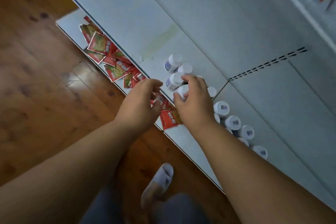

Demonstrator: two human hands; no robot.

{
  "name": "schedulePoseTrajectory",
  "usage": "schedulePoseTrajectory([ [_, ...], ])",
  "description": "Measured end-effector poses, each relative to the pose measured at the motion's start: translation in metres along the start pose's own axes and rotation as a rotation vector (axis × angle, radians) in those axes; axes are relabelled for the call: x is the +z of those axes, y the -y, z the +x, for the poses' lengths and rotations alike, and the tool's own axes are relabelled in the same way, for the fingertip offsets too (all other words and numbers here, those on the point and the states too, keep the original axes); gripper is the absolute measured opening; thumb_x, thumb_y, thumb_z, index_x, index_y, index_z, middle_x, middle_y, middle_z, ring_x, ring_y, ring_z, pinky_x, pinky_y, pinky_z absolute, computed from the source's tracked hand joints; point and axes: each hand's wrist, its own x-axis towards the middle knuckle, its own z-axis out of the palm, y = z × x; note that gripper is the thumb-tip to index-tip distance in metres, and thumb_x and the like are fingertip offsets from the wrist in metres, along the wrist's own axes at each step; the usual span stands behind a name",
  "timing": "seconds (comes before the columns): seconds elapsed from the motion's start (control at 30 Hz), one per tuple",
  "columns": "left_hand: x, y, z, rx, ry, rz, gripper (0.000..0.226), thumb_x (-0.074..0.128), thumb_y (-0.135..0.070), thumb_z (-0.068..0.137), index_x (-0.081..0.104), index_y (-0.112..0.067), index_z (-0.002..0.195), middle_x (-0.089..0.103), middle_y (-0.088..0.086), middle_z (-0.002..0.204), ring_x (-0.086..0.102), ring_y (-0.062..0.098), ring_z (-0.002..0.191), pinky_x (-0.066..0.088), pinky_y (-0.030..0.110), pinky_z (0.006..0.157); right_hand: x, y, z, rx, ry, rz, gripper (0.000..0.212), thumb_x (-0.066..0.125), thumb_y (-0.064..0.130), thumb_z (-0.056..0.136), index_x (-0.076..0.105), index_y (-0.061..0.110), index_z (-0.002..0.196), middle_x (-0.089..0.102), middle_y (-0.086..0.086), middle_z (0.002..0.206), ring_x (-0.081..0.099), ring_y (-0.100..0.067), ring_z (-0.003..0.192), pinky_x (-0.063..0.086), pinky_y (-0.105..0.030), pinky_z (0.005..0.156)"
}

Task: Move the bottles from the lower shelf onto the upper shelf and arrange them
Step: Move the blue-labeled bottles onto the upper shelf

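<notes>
White bottle point(182, 91) is being gripped by the right hand point(195, 102) for placing with others; left hand point(141, 103) is hanging loosely curled, holding nothing.

Shelf point(190, 29) — white bottles point(232, 122) upright

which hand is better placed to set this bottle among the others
Right: the right hand already grips a white bottle over the bottle cluster. The left hand hovers over red packets.

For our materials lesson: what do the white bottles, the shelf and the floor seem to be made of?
White bottles: probably plastic, smooth and opaque with flat caps. Shelf: likely painted metal, pale even finish with punched slots. Floor: wood or wood-look boards, visible grain, glossy reflection.
</notes>
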Motion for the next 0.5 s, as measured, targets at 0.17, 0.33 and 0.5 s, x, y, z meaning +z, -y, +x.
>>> schedulePoseTrajectory([
  [0.17,0.023,0.029,0.036,-0.023,0.033,0.019,0.044,0.062,-0.016,0.092,0.050,-0.025,0.133,0.055,-0.010,0.113,0.052,0.005,0.094,0.048,0.019,0.080,0.032,-0.023,0.063,0.085,0.163,-0.285,0.049,0.060,0.028,0.094,0.043,0.030,0.139,0.043,-0.010,0.130,0.058,-0.034,0.097,0.049,-0.039,0.079],
  [0.33,0.037,0.036,0.061,-0.058,0.039,-0.023,0.046,0.062,-0.014,0.092,0.049,-0.026,0.135,0.055,-0.008,0.118,0.056,0.009,0.100,0.056,0.030,0.085,0.053,-0.030,0.093,0.135,0.285,-0.553,0.045,0.055,0.022,0.095,0.040,0.032,0.136,0.045,-0.011,0.123,0.046,-0.027,0.081,0.039,-0.036,0.066],
  [0.5,0.029,0.032,0.069,-0.286,0.004,-0.297,0.034,0.052,-0.022,0.101,0.051,-0.028,0.134,0.056,-0.006,0.126,0.059,0.008,0.096,0.056,0.025,0.076,0.030,-0.016,0.077,0.054,0.164,-0.322,0.038,0.058,0.028,0.095,0.049,0.027,0.132,0.051,-0.009,0.119,0.057,-0.031,0.094,0.045,-0.035,0.073],
])
